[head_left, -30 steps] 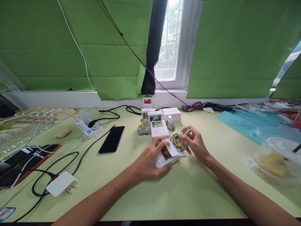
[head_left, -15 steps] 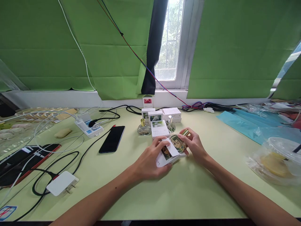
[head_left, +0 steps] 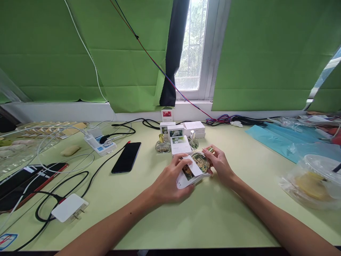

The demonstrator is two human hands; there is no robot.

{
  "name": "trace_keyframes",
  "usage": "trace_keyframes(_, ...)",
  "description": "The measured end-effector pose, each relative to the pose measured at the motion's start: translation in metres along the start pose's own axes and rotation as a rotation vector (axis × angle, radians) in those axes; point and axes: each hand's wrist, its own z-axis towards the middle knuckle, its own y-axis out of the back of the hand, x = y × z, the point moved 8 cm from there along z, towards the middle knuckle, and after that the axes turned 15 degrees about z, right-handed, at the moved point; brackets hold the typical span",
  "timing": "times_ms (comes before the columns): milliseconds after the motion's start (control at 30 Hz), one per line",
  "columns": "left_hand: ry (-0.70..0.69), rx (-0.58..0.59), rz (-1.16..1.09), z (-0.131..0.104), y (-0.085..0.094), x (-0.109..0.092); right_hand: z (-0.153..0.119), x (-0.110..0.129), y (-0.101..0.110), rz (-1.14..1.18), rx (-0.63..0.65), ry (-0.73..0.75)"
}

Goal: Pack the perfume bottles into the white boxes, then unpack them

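Note:
My left hand [head_left: 173,179] is closed around a small white box [head_left: 184,181] with a flower picture on its side, tilted over the table. In my right hand [head_left: 218,164] is a round glass perfume bottle [head_left: 201,160] with a gold cap, gripped near the cap and side. The bottle's lower part lies at the box's end, partly behind a white flap; how far it is inside I cannot tell. Just beyond my hands stand white flower-print boxes [head_left: 179,145], a perfume bottle with a gold cap [head_left: 162,145] and another with a silver cap [head_left: 193,142].
A black phone [head_left: 126,158] lies to the left, near a white power strip [head_left: 100,144] and a white charger [head_left: 70,207] with tangled cables. At right are a blue sheet [head_left: 277,142] and a lidded plastic cup [head_left: 314,181] in a clear bag. Green curtains [head_left: 269,57] hang behind.
The bottle in my right hand has shifted slightly down and left, closer to the box. My left hand and the box stay nearly still.

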Motion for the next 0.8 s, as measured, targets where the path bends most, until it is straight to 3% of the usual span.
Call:
trace_keyframes(267,-0.016,-0.001,0.003,-0.0017,0.0001,0.0009,0.0003,-0.0062,0.0017,0.093,-0.038,-0.063)
trace_keyframes(800,0.001,0.009,0.006,-0.0021,-0.0022,0.0031,0.002,-0.0065,0.0015,0.05,-0.056,-0.081)
